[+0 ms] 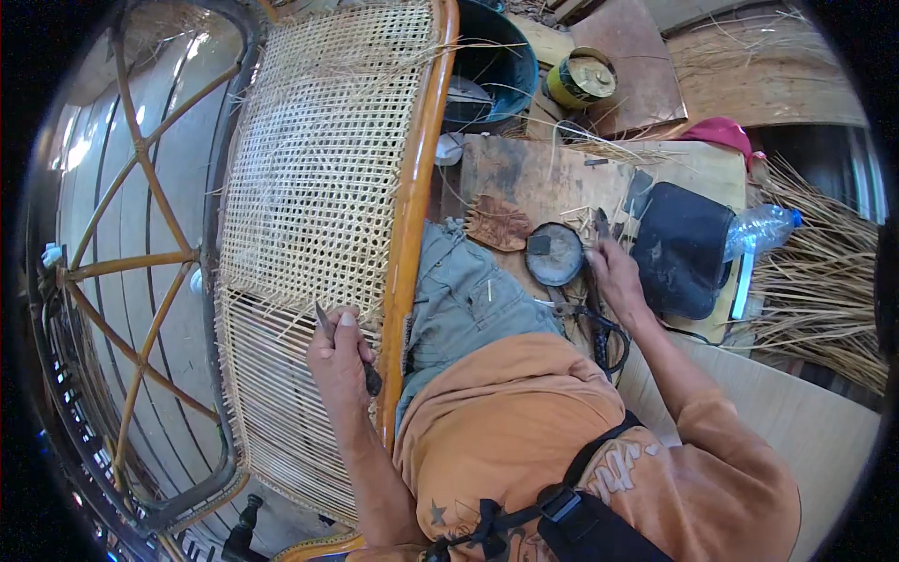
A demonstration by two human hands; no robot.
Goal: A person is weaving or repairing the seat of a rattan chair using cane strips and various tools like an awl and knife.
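My left hand (339, 365) is closed around a pointed hand tool with a metal tip (323, 320) and a dark handle end (373, 380). It is over the cane webbing (323, 169) of a wooden-framed panel, where the close weave meets the bare parallel strands (281, 361). To the right, my right hand (614, 273) has its fingers closed at a dark metal tool (601, 223), whose narrow end points away from me. Beside that hand lies a round shallow tin (554, 254) with a small dark block in it. Its fingertips are partly hidden.
The panel's varnished rail (408, 225) runs beside my legs. A worn wooden board (506, 169) bears a brown leather-like piece (498, 223). Farther right are a black case (682, 248), a plastic bottle (763, 231) and cane strips (815, 281). A dark bucket (524, 94) and yellow-green can (581, 78) stand beyond.
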